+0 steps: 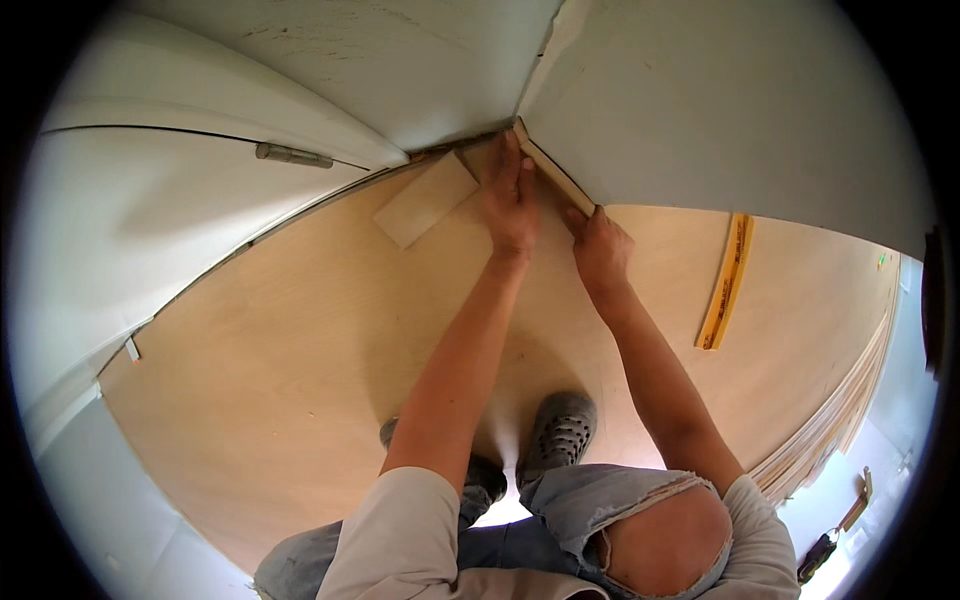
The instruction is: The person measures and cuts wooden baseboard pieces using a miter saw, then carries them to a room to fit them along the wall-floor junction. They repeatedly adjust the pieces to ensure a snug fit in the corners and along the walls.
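A narrow pale wooden strip (pixel 560 176) lies along the foot of the right-hand wall, running out from the corner. My left hand (pixel 511 205) is against its far end near the corner, fingers stretched out and nearly flat. At the near end, where the wall stops, my right hand (pixel 604 248) is closed round the strip, with the thumb and fingertips partly hidden. Left of my left hand, a thin rectangular wood piece (pixel 427 200) rests on the wood-coloured floor board (pixel 300 340), lighter than the surface under it.
Walls meet at the corner ahead. A white door (pixel 180 200) with a metal hinge (pixel 293 156) stands left. A yellow flat strip with dark markings (pixel 726 282) lies right of my right hand. Stacked thin boards (pixel 840 400) line the right edge; a dark tool (pixel 818 556) lies beyond.
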A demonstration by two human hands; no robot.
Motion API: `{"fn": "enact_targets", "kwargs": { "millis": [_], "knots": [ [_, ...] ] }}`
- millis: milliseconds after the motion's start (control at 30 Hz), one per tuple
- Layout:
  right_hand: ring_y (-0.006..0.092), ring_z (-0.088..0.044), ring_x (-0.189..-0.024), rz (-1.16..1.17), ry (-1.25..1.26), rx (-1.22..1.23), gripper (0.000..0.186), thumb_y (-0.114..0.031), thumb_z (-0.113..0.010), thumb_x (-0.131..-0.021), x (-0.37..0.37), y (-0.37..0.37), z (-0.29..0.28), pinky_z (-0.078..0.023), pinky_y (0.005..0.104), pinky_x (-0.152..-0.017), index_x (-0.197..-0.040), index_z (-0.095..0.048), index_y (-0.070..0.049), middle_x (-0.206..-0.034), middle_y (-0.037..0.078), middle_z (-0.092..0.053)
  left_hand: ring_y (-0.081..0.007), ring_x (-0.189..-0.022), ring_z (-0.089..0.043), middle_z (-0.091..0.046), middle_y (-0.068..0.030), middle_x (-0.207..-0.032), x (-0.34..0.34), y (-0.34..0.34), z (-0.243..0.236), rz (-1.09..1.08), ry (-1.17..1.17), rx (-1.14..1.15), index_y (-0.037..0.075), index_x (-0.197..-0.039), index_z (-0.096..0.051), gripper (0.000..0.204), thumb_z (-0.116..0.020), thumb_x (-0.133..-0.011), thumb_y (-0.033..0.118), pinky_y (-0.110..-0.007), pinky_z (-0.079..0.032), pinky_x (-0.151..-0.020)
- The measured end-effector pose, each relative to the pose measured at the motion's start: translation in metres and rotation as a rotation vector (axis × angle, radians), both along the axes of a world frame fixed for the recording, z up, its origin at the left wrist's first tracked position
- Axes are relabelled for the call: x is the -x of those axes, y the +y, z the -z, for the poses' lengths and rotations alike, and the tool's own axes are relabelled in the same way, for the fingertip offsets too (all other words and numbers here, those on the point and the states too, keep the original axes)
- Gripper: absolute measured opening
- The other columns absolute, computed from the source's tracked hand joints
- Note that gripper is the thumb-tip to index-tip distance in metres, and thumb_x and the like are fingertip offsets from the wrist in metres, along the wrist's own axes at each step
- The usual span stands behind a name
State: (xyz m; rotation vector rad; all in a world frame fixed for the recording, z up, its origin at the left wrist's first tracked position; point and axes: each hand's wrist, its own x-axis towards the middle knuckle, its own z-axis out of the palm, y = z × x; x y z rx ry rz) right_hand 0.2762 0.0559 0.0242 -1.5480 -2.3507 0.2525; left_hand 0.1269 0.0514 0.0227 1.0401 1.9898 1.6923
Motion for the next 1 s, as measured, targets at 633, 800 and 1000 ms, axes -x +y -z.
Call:
{"fn": "enact_targets", "kwargs": {
  "millis": [633, 800, 1000],
  "knots": [
    [0.038, -0.066, -0.061, 0.076, -0.018, 0.037, 0.037, -0.034, -0.065, -0.098, 0.008, -0.002, -0.002, -0.051, 0.0469, -0.055, -0.078, -0.057, -0.004, -0.065, 0.018, -0.065, -0.037, -0.116, -0.062, -0.059, -0.0219, -0.134, -0.008, 0.003, 0.004, -0.108, 0.074, 0.025, 0.001, -0.133, -0.064, 0.035, -0.056, -0.104, 0.02, -0.04, -0.053, -0.093],
    [0.0381, -0.065, -0.06, 0.083, -0.052, 0.013, 0.037, -0.034, -0.065, -0.098, 0.009, -0.004, -0.003, -0.051, 0.047, -0.054, -0.078, -0.058, -0.004, -0.065, 0.018, -0.065, -0.0368, -0.095, -0.065, -0.063, -0.0215, -0.118, -0.01, 0.004, 0.005, -0.167, 0.19, 0.021, -0.003, -0.129, -0.064, 0.034, -0.061, -0.099, 0.011, -0.042, -0.055, -0.079],
    [0.0381, -0.064, -0.059, 0.054, 0.0, -0.058, 0.035, -0.032, -0.066, -0.098, 0.003, -0.004, 0.007, -0.05, 0.0468, -0.053, -0.079, -0.058, -0.004, -0.064, 0.018, -0.064, -0.0346, -0.098, -0.064, -0.063, -0.02, -0.116, -0.012, 0.005, 0.01, -0.175, 0.168, -0.039, -0.002, -0.132, -0.063, 0.035, -0.06, -0.099, 0.012, -0.041, -0.054, -0.079]
  ]
}}
